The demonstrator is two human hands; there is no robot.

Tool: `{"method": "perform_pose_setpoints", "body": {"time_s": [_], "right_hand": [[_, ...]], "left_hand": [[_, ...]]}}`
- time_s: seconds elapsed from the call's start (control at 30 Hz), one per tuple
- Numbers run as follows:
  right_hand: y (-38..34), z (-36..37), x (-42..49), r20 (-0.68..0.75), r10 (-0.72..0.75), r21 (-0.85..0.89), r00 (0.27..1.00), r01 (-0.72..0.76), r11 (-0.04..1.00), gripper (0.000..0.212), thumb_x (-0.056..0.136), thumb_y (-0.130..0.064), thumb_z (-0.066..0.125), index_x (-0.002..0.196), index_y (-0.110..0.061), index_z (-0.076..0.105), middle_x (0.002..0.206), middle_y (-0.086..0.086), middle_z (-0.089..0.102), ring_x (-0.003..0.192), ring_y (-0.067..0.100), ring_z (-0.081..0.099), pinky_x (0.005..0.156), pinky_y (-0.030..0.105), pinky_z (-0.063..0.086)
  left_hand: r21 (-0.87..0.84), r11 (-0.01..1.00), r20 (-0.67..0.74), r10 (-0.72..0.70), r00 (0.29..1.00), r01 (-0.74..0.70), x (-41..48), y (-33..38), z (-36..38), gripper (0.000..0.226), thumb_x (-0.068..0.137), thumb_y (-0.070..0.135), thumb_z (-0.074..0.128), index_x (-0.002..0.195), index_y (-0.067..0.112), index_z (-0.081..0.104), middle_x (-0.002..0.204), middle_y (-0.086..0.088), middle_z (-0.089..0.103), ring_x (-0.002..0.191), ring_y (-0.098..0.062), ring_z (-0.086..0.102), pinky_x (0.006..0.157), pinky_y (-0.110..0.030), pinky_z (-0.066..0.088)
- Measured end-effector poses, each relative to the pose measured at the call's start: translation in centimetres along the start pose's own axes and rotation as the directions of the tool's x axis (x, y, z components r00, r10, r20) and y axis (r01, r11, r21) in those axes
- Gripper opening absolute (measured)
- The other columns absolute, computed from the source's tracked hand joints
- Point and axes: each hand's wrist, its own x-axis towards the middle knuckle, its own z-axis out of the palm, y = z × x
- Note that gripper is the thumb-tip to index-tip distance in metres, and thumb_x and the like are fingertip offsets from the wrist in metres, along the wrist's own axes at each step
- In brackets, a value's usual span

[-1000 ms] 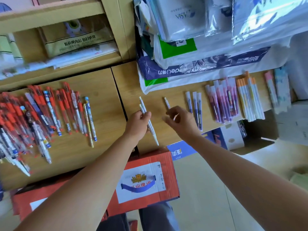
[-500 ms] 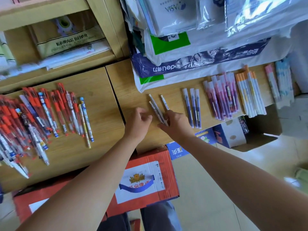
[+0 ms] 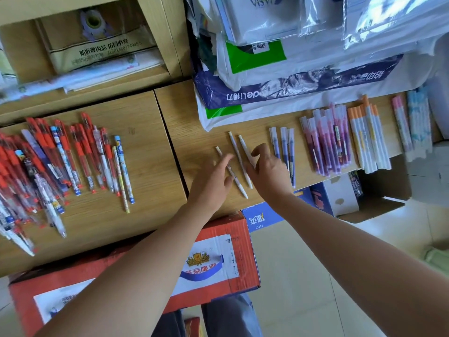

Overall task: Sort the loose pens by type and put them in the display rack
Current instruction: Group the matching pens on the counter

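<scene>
1 red box (image 3: 213, 266) lies nearest, under the desk (image 3: 189, 132) edge. Beyond it, the left hand (image 3: 212, 182), fingers straight, rests on the leftmost of 3 white pens (image 3: 237, 152). The right hand (image 3: 268, 172), fingers loosely curved and released, touches the rightmost. Blue pens (image 3: 284, 147), purple pens (image 3: 325, 144) and orange pens (image 3: 366, 137) lie in rows rightward, red pens (image 3: 43, 152) leftward. Bags (image 3: 291, 86) lie farthest.

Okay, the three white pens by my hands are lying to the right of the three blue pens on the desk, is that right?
No. The head view shows the three white pens lying to the left of the three blue pens on the desk, not to the right.
</scene>
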Motion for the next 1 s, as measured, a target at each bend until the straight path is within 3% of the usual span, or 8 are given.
{"method": "perform_pose_setpoints", "body": {"time_s": [0.07,0.17,0.3,0.4,0.5,0.67,0.8,1.0], "right_hand": [[0.4,0.2,0.4,0.029,0.012,-0.026,1.000,-0.011,1.000,0.022,0.094,-0.027,0.055,0.101,-0.007,0.051,0.064,0.004,0.052,0.061,0.032,0.057,0.053,0.034,0.040],[1.2,0.0,0.5,0.014,0.032,-0.011,0.999,-0.032,0.999,0.018,0.093,-0.026,0.056,0.093,-0.008,0.055,0.067,0.009,0.062,0.060,0.032,0.060,0.054,0.038,0.049],[2.1,-0.4,0.3,0.011,0.048,-0.012,0.999,-0.047,0.999,0.010,0.089,-0.018,0.058,0.090,-0.009,0.054,0.068,0.006,0.063,0.059,0.026,0.060,0.055,0.037,0.051],[2.4,-0.5,0.3,-0.018,0.075,0.004,0.997,-0.075,0.997,0.004,0.086,-0.011,0.056,0.090,-0.010,0.054,0.064,0.005,0.060,0.054,0.025,0.055,0.052,0.039,0.050],[1.6,-0.6,0.1,-0.039,0.036,0.076,0.999,-0.033,0.997,0.010,0.088,-0.019,0.061,0.092,-0.010,0.060,0.059,-0.003,0.056,0.049,0.017,0.050,0.050,0.030,0.043],[0.0,0.7,-0.2,0.096,0.003,0.002,0.995,-0.003,1.000,0.021,0.085,-0.030,0.064,0.085,-0.010,0.058,0.074,0.005,0.065,0.067,0.028,0.061,0.060,0.035,0.051],[-0.3,1.0,-0.9,0.152,0.014,-0.023,0.988,-0.011,1.000,0.021,0.086,-0.030,0.064,0.088,-0.011,0.056,0.079,0.007,0.065,0.072,0.030,0.059,0.061,0.035,0.049],[-0.2,1.2,-2.1,0.164,-0.039,0.041,0.986,0.033,0.999,0.020,0.088,-0.032,0.060,0.091,-0.012,0.057,0.077,0.004,0.066,0.071,0.028,0.061,0.061,0.040,0.052]], "left_hand": [[0.073,0.997,-0.006,0.005,1.000,-0.005,0.3,0.4,0.6,0.043,0.094,0.028,0.056,0.135,0.028,0.044,0.112,-0.007,0.049,0.094,-0.022,0.056,0.074,-0.031,0.044],[0.166,0.986,-0.090,0.019,0.996,-0.004,0.7,1.0,1.0,0.037,0.093,0.030,0.058,0.128,0.025,0.049,0.112,-0.008,0.046,0.086,-0.022,0.056,0.063,-0.028,0.038],[0.217,0.976,-0.134,0.026,0.991,0.004,0.8,1.1,1.0,0.033,0.090,0.022,0.062,0.120,0.020,0.050,0.111,-0.007,0.047,0.084,-0.022,0.059,0.059,-0.027,0.039],[0.190,0.982,-0.147,0.025,0.989,0.003,0.8,0.6,0.7,0.030,0.088,0.019,0.063,0.115,0.017,0.050,0.111,-0.007,0.051,0.085,-0.023,0.061,0.062,-0.028,0.046],[0.167,0.986,-0.170,0.020,0.985,0.009,0.8,0.0,0.4,0.026,0.089,0.014,0.061,0.112,0.015,0.050,0.110,-0.007,0.054,0.091,-0.023,0.060,0.067,-0.028,0.043],[0.117,0.992,-0.237,-0.022,0.971,0.051,1.3,-0.1,0.2,0.021,0.090,0.018,0.061,0.109,0.014,0.053,0.107,-0.008,0.054,0.089,-0.027,0.060,0.070,-0.031,0.041],[0.085,0.996,-0.256,0.029,0.966,-0.007,2.2,-0.1,0.1,0.022,0.085,0.008,0.064,0.105,0.011,0.054,0.107,-0.008,0.053,0.088,-0.027,0.058,0.071,-0.029,0.037],[0.002,0.995,-0.272,0.094,0.958,-0.097,2.0,-0.6,0.4,0.035,0.081,-0.002,0.062,0.113,0.006,0.051,0.113,-0.011,0.053,0.093,-0.027,0.061,0.076,-0.036,0.049]]}}
